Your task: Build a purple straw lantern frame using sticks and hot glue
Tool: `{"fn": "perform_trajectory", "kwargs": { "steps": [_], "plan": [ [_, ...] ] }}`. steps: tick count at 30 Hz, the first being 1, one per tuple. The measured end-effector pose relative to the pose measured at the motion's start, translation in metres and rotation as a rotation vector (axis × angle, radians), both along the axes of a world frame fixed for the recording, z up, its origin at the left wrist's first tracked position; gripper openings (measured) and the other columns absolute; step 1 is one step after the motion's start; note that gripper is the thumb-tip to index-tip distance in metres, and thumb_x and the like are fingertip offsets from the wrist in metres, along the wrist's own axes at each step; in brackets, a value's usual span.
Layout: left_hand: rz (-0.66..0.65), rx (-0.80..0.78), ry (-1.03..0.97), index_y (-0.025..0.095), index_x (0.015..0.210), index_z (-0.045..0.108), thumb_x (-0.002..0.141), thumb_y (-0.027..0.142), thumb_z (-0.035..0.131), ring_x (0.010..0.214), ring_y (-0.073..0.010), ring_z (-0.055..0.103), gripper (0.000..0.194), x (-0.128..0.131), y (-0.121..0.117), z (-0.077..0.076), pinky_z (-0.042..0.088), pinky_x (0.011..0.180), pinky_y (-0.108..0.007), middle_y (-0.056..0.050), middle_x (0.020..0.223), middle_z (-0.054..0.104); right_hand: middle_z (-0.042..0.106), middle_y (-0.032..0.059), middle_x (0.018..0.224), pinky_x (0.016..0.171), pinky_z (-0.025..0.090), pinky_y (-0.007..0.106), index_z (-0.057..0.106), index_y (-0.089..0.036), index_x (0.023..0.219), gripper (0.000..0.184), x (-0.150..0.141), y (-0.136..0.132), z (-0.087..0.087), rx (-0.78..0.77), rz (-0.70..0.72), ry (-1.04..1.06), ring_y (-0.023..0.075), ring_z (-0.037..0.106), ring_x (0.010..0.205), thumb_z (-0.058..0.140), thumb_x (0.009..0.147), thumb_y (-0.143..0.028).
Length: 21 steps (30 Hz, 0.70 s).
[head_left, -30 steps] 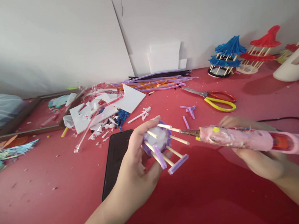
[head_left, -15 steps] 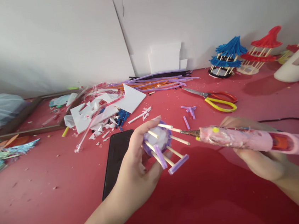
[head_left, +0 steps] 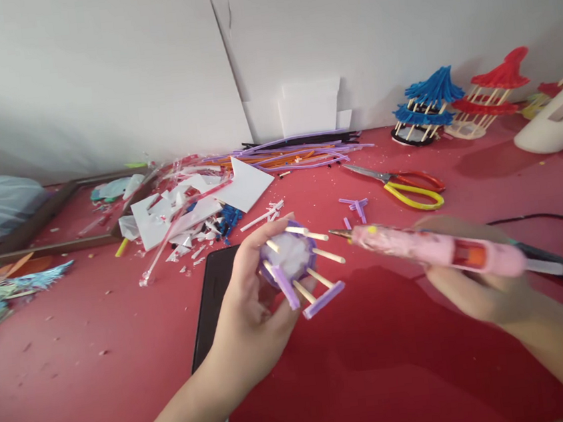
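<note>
My left hand [head_left: 253, 294] grips a small round craft model [head_left: 291, 257] by its edge. The model has a white base with a purple rim, and several pale sticks stand out of it toward me. Purple strips join some stick ends at the lower side. A pink glue gun [head_left: 416, 244] is held in my right hand [head_left: 476, 291], whose fingers are partly hidden behind it. The gun's nozzle points left, a short gap away from the sticks. Short purple pieces [head_left: 356, 207] lie on the table beyond the nozzle.
Red-and-yellow-handled scissors [head_left: 413, 190] lie behind the glue gun. A blue model [head_left: 429, 105] and a red model [head_left: 493, 91] stand at the back right. White scraps [head_left: 181, 211] and purple stems [head_left: 305, 151] spread at the back. A black phone [head_left: 210, 299] lies under my left forearm.
The glue gun's nozzle has drawn off the stick end it was at, and the gun has tilted and shifted left. My left hand has moved slightly left with the model.
</note>
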State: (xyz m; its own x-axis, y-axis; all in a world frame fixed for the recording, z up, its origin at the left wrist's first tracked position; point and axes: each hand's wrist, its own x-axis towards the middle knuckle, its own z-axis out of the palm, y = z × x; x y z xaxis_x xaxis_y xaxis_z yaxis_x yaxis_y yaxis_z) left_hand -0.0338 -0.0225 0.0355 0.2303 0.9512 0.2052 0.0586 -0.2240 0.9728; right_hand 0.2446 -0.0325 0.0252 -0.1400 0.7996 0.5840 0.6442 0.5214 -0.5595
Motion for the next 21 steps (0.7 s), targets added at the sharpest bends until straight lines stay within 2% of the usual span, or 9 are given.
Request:
{"fn": "perform_trajectory", "kwargs": {
  "steps": [2,4,8,10,12,14,17,19,21],
  "plan": [
    [0.038,0.016,-0.028,0.041,0.13,0.052,0.085,0.015,0.072,0.087,-0.0122,0.071,0.056,0.001,0.002,-0.001,0.062,0.079,-0.021,0.002,0.107,0.065,0.068,-0.0004,0.07,0.048,0.049,0.026,0.06,-0.025,0.089,0.016,-0.001,0.004,0.0,0.013,0.03,-0.074,0.0152,0.062,0.054,0.057,0.078,-0.015],
    [0.093,0.045,-0.038,0.038,0.129,0.053,0.082,0.016,0.076,0.09,-0.0129,0.072,0.057,0.002,0.004,-0.001,0.062,0.081,-0.022,0.001,0.112,0.066,0.074,0.0024,0.084,0.055,0.054,0.027,0.063,-0.024,0.102,0.028,-0.001,0.008,0.0,-0.057,0.053,-0.208,0.0172,0.068,0.066,0.056,0.076,-0.013],
    [0.188,-0.035,-0.045,0.032,0.133,0.051,0.082,0.02,0.076,0.098,-0.0156,0.072,0.058,0.004,0.007,0.001,0.061,0.089,-0.027,-0.001,0.116,0.068,0.074,0.0082,0.107,0.081,0.058,0.039,0.067,-0.02,0.112,0.049,0.002,0.011,-0.004,-0.193,0.113,-0.44,0.0248,0.071,0.096,0.048,0.07,-0.007],
    [0.2,-0.107,-0.053,0.031,0.136,0.049,0.083,0.022,0.075,0.099,-0.0157,0.072,0.06,0.004,0.006,0.003,0.06,0.09,-0.027,-0.001,0.115,0.069,0.074,0.007,0.103,0.082,0.057,0.038,0.071,-0.021,0.107,0.047,0.003,0.013,-0.004,-0.257,0.183,-0.441,0.0231,0.07,0.095,0.045,0.071,-0.006],
    [0.178,-0.162,-0.056,0.031,0.138,0.048,0.082,0.024,0.077,0.101,-0.0167,0.072,0.063,0.004,0.003,0.004,0.06,0.091,-0.028,-0.001,0.116,0.07,0.073,0.0052,0.092,0.074,0.057,0.033,0.074,-0.023,0.098,0.042,0.004,0.015,-0.004,-0.317,0.225,-0.363,0.0201,0.07,0.086,0.043,0.074,-0.007],
    [0.147,-0.206,-0.037,0.03,0.139,0.047,0.081,0.028,0.078,0.102,-0.0175,0.072,0.066,0.003,0.001,0.005,0.06,0.092,-0.028,-0.002,0.117,0.07,0.073,0.0038,0.085,0.068,0.056,0.031,0.074,-0.023,0.089,0.034,0.005,0.02,-0.005,-0.36,0.142,-0.248,0.0189,0.07,0.079,0.045,0.079,-0.011],
    [0.108,-0.216,0.007,0.029,0.139,0.048,0.08,0.03,0.079,0.104,-0.0179,0.071,0.067,0.002,-0.001,0.004,0.059,0.092,-0.027,-0.003,0.119,0.07,0.075,0.0037,0.088,0.066,0.056,0.032,0.073,-0.023,0.089,0.022,0.01,0.034,-0.013,-0.403,-0.083,-0.147,0.0201,0.071,0.077,0.051,0.085,-0.02],
    [0.071,-0.201,0.043,0.029,0.138,0.048,0.081,0.03,0.078,0.104,-0.0182,0.071,0.064,0.002,-0.002,0.003,0.058,0.092,-0.027,-0.004,0.121,0.068,0.076,0.005,0.094,0.072,0.058,0.035,0.073,-0.023,0.096,0.022,0.016,0.048,-0.02,-0.356,-0.102,-0.168,0.0218,0.072,0.084,0.052,0.089,-0.025],
    [0.038,-0.181,0.064,0.029,0.137,0.046,0.08,0.029,0.078,0.102,-0.0181,0.071,0.065,0.002,-0.002,0.003,0.059,0.09,-0.027,-0.004,0.123,0.067,0.075,0.0068,0.109,0.091,0.057,0.042,0.072,-0.023,0.107,0.027,0.021,0.062,-0.026,-0.249,-0.007,-0.226,0.0239,0.07,0.103,0.049,0.092,-0.025]
  ]
}}
